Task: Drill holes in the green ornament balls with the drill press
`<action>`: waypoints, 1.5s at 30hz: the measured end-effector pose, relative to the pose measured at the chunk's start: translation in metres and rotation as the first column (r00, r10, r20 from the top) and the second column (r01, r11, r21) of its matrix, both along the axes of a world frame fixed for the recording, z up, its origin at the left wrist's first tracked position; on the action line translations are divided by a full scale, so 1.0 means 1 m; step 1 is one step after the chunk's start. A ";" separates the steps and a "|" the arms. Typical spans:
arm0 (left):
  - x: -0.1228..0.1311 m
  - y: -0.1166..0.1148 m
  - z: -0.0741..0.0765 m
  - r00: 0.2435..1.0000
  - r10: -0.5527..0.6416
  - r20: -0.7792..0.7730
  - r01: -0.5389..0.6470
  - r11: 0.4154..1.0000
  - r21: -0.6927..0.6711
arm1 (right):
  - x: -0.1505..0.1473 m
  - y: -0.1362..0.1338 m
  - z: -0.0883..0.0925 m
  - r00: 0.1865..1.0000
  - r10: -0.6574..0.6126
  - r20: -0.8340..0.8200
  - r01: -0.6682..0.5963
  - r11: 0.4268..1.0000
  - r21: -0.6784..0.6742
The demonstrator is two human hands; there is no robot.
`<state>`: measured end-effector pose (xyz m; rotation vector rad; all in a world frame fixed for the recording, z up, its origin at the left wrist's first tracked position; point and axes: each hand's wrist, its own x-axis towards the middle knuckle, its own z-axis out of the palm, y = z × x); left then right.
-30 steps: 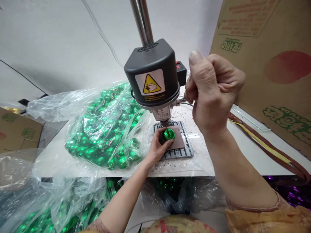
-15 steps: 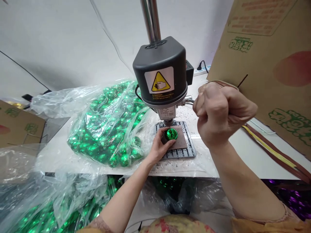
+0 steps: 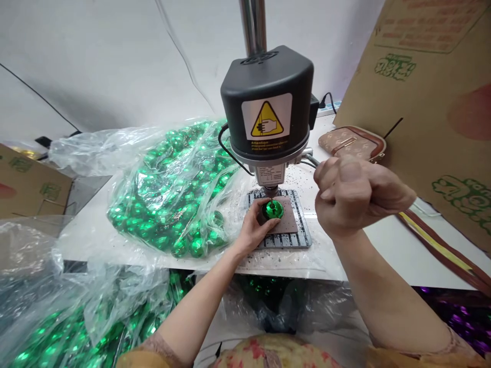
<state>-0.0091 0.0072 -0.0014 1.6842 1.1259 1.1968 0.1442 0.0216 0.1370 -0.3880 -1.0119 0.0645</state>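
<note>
A shiny green faceted ball [image 3: 275, 209] sits under the chuck of a small drill press [image 3: 267, 97]. My left hand [image 3: 253, 225] is closed on the ball, thumb in front and fingers around its left side. The bit reaches down to the top of the ball; how deep it goes I cannot tell. Beneath lies a brown square pad [image 3: 289, 225] on the slotted metal base [image 3: 306, 237]. My right hand [image 3: 351, 194] is in a fist around the end of the press's lever [image 3: 311, 159], its grip hidden by the fingers.
Clear plastic bags of green balls [image 3: 164, 199] lie on the white table [image 3: 95, 245] and below its edge. A patterned purse [image 3: 349, 143] and a large carton [image 3: 433, 92] stand at right, beside a brown and yellow strap [image 3: 441, 245]. Dark shavings surround the base.
My right hand has come down with the lever, showing more of the purse behind it. The left hand still holds the ball under the bit. The view has shifted slightly.
</note>
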 end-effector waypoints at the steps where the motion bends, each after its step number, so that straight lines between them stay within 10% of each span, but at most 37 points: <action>1: 0.000 0.000 0.000 1.000 -0.002 -0.001 0.002 1.000 0.002 | 0.000 0.001 -0.001 1.000 0.000 -0.005 0.000 1.000 0.015; 20: 0.000 -0.001 -0.001 1.000 0.005 0.004 -0.005 1.000 0.020 | 0.010 0.007 -0.022 0.980 0.035 0.193 -0.076 0.975 0.207; 27: 0.006 -0.004 0.007 0.995 0.086 -0.057 -0.085 0.996 0.020 | 0.000 0.002 0.027 0.992 0.110 -0.059 -0.111 0.993 -0.028; 31: 0.006 -0.034 0.011 0.937 0.291 -0.192 -0.243 0.940 0.238 | 0.003 0.004 0.046 0.986 0.161 -0.034 -0.164 0.981 -0.103; 34: -0.004 -0.076 0.004 0.934 0.193 -0.301 -0.002 0.846 0.534 | 0.005 0.004 0.046 0.987 0.158 -0.015 -0.159 0.980 -0.117; 36: -0.013 -0.104 -0.006 0.861 0.100 -0.498 0.304 0.685 0.663 | 0.005 0.003 0.044 0.988 0.155 -0.009 -0.155 0.980 -0.125; 40: -0.029 -0.136 -0.025 0.546 0.065 -0.835 0.676 0.555 0.485 | 0.005 0.001 0.043 0.992 0.126 -0.024 -0.128 0.980 -0.154; 45: -0.040 -0.108 -0.010 0.763 -0.051 -0.644 0.544 0.589 0.597 | 0.006 0.004 0.041 0.991 0.134 -0.016 -0.135 0.982 -0.131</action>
